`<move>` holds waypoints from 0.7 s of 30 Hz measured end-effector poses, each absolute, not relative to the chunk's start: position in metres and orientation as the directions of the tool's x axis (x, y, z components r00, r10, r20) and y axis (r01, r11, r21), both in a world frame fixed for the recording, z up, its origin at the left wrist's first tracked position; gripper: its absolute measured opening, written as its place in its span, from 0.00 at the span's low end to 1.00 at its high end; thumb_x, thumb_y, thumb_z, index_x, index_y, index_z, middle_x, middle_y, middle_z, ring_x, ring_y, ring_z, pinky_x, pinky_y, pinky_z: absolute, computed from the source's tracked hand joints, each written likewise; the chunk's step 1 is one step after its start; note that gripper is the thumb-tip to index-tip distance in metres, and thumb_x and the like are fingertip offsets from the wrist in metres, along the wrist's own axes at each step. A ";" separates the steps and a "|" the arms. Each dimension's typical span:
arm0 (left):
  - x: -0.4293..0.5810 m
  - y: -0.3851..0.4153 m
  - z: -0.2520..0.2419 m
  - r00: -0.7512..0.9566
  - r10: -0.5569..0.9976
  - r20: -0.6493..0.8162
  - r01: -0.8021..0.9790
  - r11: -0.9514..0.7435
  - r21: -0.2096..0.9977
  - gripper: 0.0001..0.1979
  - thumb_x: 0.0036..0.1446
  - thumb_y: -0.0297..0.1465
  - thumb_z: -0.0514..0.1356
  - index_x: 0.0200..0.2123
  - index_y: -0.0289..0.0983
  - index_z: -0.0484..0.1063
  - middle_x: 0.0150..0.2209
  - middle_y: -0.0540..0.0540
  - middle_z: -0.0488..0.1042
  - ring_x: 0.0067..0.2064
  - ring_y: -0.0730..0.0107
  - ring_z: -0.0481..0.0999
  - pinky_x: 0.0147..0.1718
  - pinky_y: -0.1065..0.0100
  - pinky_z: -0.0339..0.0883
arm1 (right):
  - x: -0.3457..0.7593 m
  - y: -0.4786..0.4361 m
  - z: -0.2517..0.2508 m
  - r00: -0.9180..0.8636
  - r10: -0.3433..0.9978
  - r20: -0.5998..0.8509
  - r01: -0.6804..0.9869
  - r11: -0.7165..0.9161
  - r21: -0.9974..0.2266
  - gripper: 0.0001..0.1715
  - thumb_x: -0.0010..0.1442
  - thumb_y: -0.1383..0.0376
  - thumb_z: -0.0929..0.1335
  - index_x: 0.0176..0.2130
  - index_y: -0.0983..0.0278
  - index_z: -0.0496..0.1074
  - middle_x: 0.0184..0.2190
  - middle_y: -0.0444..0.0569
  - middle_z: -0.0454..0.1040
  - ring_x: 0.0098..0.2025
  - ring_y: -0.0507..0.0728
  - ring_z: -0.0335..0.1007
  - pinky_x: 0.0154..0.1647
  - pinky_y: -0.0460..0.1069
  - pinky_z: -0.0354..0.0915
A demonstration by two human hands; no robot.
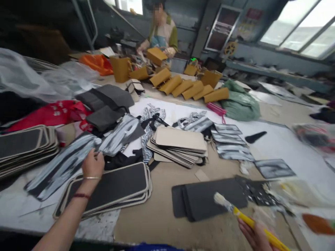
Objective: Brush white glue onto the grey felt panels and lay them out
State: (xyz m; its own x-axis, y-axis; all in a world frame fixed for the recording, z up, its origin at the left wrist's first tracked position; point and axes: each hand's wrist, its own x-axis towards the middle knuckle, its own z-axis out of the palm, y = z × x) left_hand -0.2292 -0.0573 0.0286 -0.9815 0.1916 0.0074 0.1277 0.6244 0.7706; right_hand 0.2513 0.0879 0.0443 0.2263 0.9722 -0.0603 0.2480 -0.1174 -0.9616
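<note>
My right hand [258,234] is closed around the yellow handle of a paintbrush [244,218]. The brush's pale bristles hang over a folded dark grey sheet [214,197] on the table. On the left, my left hand [92,165] has its fingers curled at the end of a dark strip [61,164] smeared with white paste; they appear to pinch its edge. Below that hand lies a stack of dark panels with beige rims [123,183]. Another white-smeared piece [121,134] rests just beyond my left fingers.
A pile of beige panels [180,139] sits mid-table. Several white-smeared pieces [230,139] lie to its right, near a dark pointed scrap [255,137]. More rimmed panels [23,143] are stacked at left. Across the table a person [162,35] handles mustard-coloured bags [157,55].
</note>
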 end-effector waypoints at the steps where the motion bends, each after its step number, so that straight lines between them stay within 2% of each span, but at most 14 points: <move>1: -0.211 -0.060 0.023 -0.947 0.307 0.094 0.279 0.645 0.711 0.16 0.54 0.27 0.55 0.47 0.30 0.65 0.40 0.41 0.72 0.44 0.59 0.70 0.48 0.52 0.62 | 0.252 0.080 0.041 0.231 0.966 -0.113 0.233 -0.168 -0.958 0.27 0.49 0.48 0.70 0.40 0.65 0.70 0.33 0.53 0.75 0.35 0.61 0.73 0.35 0.57 0.72; 2: -0.186 -0.062 0.018 -0.869 0.465 0.167 0.447 0.596 0.667 0.16 0.54 0.29 0.55 0.47 0.32 0.66 0.40 0.42 0.72 0.42 0.60 0.71 0.46 0.54 0.65 | 0.249 0.075 0.038 0.221 0.961 -0.167 0.208 -0.214 -0.954 0.28 0.47 0.48 0.71 0.38 0.67 0.70 0.31 0.53 0.75 0.34 0.62 0.74 0.35 0.57 0.72; 3: -0.158 -0.063 0.012 -0.736 0.638 0.226 0.604 0.468 0.645 0.15 0.55 0.32 0.54 0.45 0.33 0.67 0.39 0.42 0.73 0.40 0.62 0.72 0.44 0.57 0.66 | 0.243 0.073 0.034 0.199 0.955 -0.218 0.176 -0.254 -0.951 0.29 0.46 0.48 0.71 0.38 0.69 0.69 0.30 0.53 0.76 0.34 0.62 0.74 0.36 0.56 0.73; 5: -0.091 -0.059 0.002 -0.397 0.860 0.320 0.773 0.126 0.622 0.12 0.58 0.32 0.51 0.44 0.37 0.69 0.40 0.44 0.74 0.43 0.66 0.72 0.45 0.63 0.67 | 0.226 0.074 0.028 0.143 0.947 -0.287 0.115 -0.304 -0.946 0.30 0.46 0.49 0.71 0.39 0.70 0.68 0.30 0.53 0.76 0.34 0.61 0.74 0.36 0.54 0.73; 7: -0.028 -0.046 -0.007 -0.105 0.942 0.318 0.785 -0.118 0.608 0.12 0.59 0.28 0.50 0.44 0.39 0.69 0.41 0.45 0.74 0.45 0.69 0.71 0.47 0.64 0.66 | 0.210 0.079 0.024 0.086 0.945 -0.316 0.080 -0.322 -0.943 0.29 0.46 0.50 0.71 0.38 0.70 0.68 0.29 0.52 0.77 0.33 0.60 0.75 0.34 0.52 0.73; 10: 0.035 -0.021 -0.015 0.102 0.970 0.219 0.757 -0.218 0.615 0.14 0.56 0.29 0.55 0.47 0.40 0.68 0.47 0.45 0.72 0.51 0.63 0.67 0.50 0.59 0.63 | 0.195 0.086 0.019 0.001 0.935 -0.354 0.066 -0.353 -0.933 0.29 0.44 0.49 0.72 0.37 0.70 0.69 0.27 0.52 0.77 0.32 0.59 0.75 0.34 0.50 0.73; 13: 0.059 -0.002 -0.021 0.194 0.977 0.083 0.779 -0.205 0.593 0.20 0.52 0.33 0.60 0.50 0.43 0.65 0.51 0.45 0.68 0.54 0.56 0.63 0.50 0.51 0.61 | 0.194 0.095 0.012 -0.030 0.924 -0.382 0.077 -0.379 -0.922 0.30 0.42 0.49 0.72 0.36 0.70 0.70 0.26 0.51 0.76 0.31 0.59 0.75 0.33 0.50 0.73; 15: 0.063 0.004 -0.025 0.188 0.982 0.026 0.800 -0.169 0.575 0.20 0.51 0.32 0.61 0.49 0.43 0.66 0.50 0.45 0.69 0.54 0.56 0.64 0.50 0.52 0.62 | 0.201 0.103 0.007 -0.016 0.931 -0.365 0.078 -0.363 -0.928 0.29 0.42 0.48 0.72 0.35 0.70 0.70 0.25 0.50 0.76 0.31 0.59 0.75 0.33 0.50 0.73; 21: 0.070 0.005 -0.029 0.104 0.993 0.050 0.839 -0.114 0.533 0.14 0.52 0.25 0.59 0.44 0.42 0.70 0.47 0.46 0.72 0.51 0.60 0.66 0.47 0.57 0.64 | 0.257 0.151 0.002 0.136 0.955 -0.264 0.149 -0.284 -0.947 0.30 0.44 0.47 0.70 0.35 0.70 0.70 0.24 0.50 0.76 0.30 0.59 0.75 0.34 0.51 0.73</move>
State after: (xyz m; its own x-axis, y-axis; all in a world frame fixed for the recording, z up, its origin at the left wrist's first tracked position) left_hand 0.0703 0.0046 -0.0289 0.1036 0.9934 0.0500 0.8386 -0.1143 0.5326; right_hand 0.2570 0.1508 0.0025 0.1361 0.9548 -0.2644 0.1489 -0.2836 -0.9473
